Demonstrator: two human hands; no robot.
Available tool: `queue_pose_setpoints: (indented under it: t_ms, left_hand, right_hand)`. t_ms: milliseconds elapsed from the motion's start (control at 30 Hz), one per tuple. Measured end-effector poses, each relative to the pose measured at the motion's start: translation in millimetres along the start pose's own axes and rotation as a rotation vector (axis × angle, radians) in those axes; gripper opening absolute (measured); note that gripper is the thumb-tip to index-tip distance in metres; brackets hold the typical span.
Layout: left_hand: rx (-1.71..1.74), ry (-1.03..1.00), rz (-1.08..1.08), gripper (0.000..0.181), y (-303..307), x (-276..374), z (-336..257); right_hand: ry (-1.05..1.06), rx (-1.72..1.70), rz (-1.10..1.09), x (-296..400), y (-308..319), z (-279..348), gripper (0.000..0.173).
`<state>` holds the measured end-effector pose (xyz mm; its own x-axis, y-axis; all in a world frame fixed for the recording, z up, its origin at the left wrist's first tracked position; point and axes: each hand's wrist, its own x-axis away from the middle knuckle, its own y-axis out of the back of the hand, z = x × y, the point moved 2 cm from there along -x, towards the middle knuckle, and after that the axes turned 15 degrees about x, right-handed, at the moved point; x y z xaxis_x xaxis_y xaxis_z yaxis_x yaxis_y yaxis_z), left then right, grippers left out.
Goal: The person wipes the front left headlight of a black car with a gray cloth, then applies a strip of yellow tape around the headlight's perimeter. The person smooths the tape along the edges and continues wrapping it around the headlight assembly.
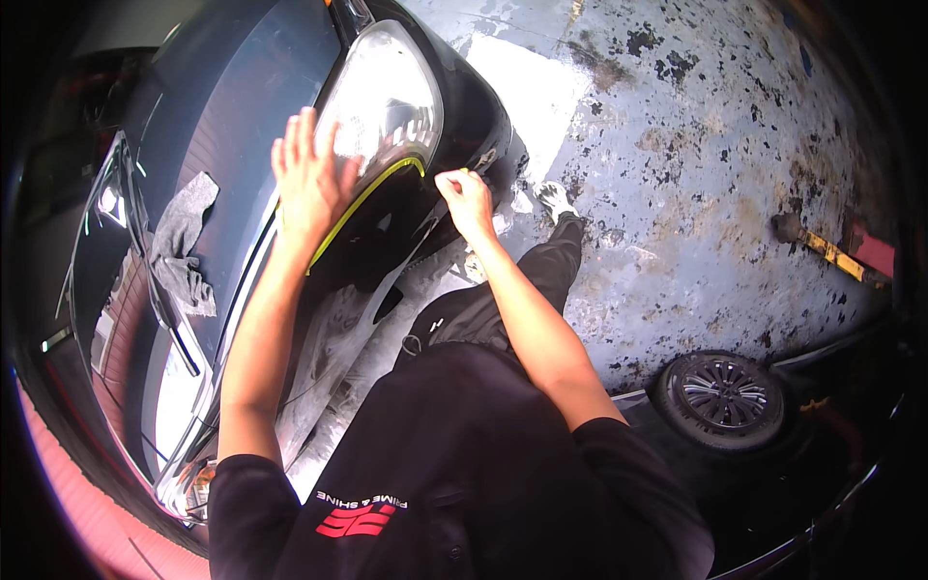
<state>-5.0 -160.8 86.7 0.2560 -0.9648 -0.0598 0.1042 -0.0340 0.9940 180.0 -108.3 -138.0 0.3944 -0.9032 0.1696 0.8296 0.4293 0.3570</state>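
Observation:
My left hand (310, 185) is spread over the edge between the dark car hood (261, 80) and the headlight (388, 90); whether its palm touches the surface I cannot tell. A strip of yellow masking tape (377, 180) follows the lower edge of the headlight and runs back past my left wrist. Just beyond the strip's curved end, my right hand (467, 203) has its fingers pinched together. A bit of yellow shows at those fingers, and the rest of what they hold is hidden. Whitish haze and glare cover the headlight lens.
A crumpled grey cloth (185, 246) lies on the car at left. Below my arms, the dark side panel (341, 333) has pale smears. The worn grey floor (689, 239) bears a yellow-and-black tool (834, 255). Another dark car's wheel (721, 400) is at lower right.

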Motion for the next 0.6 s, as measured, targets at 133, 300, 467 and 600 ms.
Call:
queue_pose_setpoints:
  t_ms: [133,300,467,600]
  left_hand:
    - [-0.123,0.244,-0.038,0.068,4.2,1.2,74.6]
    - [-0.003,0.37,0.03,0.073,-11.3,20.4,94.3]
    - [-0.017,0.401,0.048,0.075,-7.8,13.3,84.4]
    - [0.001,0.41,0.037,0.076,-5.7,14.0,83.7]
  right_hand:
    - [0.065,-0.053,-0.094,-18.5,-18.2,42.0,0.019]
    - [0.087,-0.024,-0.157,-19.7,-22.8,61.9,0.018]
    - [0.102,0.025,-0.222,-22.7,-29.6,60.4,0.016]
    - [0.105,0.06,-0.187,-19.7,-29.4,66.7,0.018]
